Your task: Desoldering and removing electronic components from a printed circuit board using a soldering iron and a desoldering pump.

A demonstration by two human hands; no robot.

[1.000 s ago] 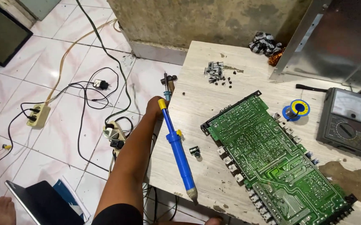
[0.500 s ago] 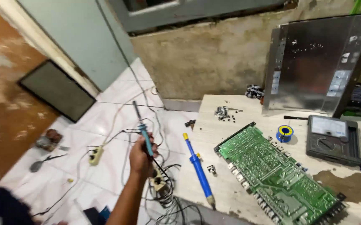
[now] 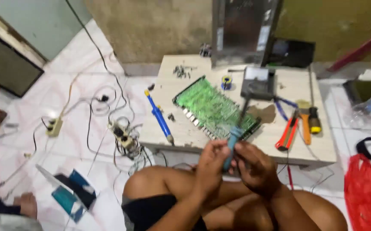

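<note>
- Left hand (image 3: 211, 164) and right hand (image 3: 254, 167), fingers clamped together round a teal-handled soldering iron (image 3: 233, 141), held near the table's (image 3: 309, 147) front edge.
- Beyond: green circuit board (image 3: 213, 107); blue desoldering pump (image 3: 159, 117) left.
- Far: grey multimeter (image 3: 257, 82).

Single head-worn view, looking steeply down and forward from above bent knees. Close to both hands (image 3: 237, 164) at 6 o'clock, low in frame; farther off, table (image 3: 318, 149) at 12 o'clock with board (image 3: 213, 107) near centre. Wall beyond at the top edge. Tiled floor (image 3: 65, 98) with cables toward 9 and 10 o'clock, red bag (image 3: 367, 192) at 4 o'clock. Slight motion blur. No second view to overlap.
</note>
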